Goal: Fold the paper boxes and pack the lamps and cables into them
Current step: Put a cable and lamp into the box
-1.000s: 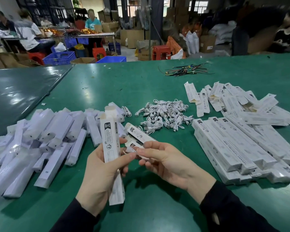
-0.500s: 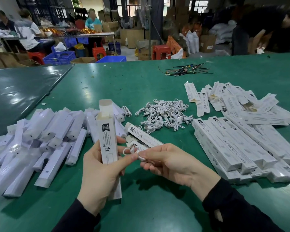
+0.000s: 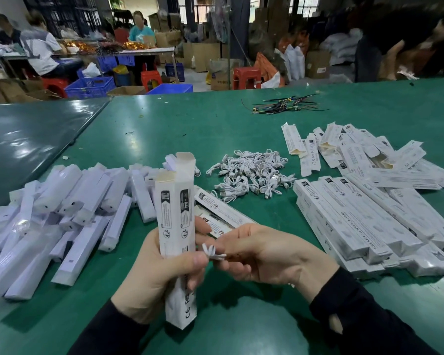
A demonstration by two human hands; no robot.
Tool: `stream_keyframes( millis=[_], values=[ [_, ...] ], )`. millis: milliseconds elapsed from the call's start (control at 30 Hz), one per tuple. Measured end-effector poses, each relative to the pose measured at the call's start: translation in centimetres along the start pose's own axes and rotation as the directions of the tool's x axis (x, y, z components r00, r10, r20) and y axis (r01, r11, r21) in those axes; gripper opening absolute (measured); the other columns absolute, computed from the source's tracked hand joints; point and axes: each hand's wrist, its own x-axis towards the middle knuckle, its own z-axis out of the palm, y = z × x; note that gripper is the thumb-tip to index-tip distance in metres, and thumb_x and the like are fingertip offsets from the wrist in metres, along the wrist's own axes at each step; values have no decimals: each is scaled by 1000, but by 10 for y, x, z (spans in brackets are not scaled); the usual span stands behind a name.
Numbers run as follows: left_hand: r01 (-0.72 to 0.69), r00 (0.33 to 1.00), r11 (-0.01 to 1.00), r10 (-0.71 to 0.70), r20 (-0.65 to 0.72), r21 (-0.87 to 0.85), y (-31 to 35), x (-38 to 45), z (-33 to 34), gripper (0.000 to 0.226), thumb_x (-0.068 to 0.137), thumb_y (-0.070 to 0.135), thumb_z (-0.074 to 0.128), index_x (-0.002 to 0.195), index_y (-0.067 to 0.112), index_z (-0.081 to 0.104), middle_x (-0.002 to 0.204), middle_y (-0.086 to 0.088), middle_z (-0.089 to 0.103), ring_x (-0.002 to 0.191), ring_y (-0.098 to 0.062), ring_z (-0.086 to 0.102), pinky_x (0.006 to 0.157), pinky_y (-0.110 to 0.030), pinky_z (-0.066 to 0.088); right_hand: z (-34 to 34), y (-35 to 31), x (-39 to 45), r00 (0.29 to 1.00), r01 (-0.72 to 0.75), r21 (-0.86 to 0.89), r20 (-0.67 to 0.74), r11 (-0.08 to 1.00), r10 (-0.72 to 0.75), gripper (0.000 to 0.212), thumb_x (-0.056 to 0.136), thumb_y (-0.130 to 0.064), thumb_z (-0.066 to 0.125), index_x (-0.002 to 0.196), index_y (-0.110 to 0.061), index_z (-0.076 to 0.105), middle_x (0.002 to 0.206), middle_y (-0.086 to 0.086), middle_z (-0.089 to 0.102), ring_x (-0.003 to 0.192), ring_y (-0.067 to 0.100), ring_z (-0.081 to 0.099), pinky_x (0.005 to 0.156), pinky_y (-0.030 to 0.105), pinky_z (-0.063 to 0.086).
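While your left hand grips a tall, slim printed paper box upright above the glossy green bench, its top flap stands open; your right hand pinches a coiled white cable just beside the box; wrapped white lamps lie heaped left, loose cables centre, packed and flat boxes right.

The cable is mostly hidden between both grips. The lamps run off the left edge. A person behind the counter is blurred.
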Motion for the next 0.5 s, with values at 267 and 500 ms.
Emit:
stream_keyframes(
  millis=[267,500],
  values=[
    [71,969,966,-8,-245,249,-6,8,2,38,44,6,89,77,11,70,59,-12,66,38,-14,49,36,-21,41,3,-3,-2,947,80,-340,-267,937,-178,18,92,-7,63,77,-6,71,59,3,65,49,7,58,48,13,44],
    [87,954,956,0,-301,278,-9,10,1,52,40,3,93,83,1,64,56,-9,63,39,-14,50,37,-20,41,8,-6,-4,960,81,-423,-211,902,-185,26,80,-44,75,81,-19,78,74,-2,72,67,10,64,65,16,51]
  ],
)
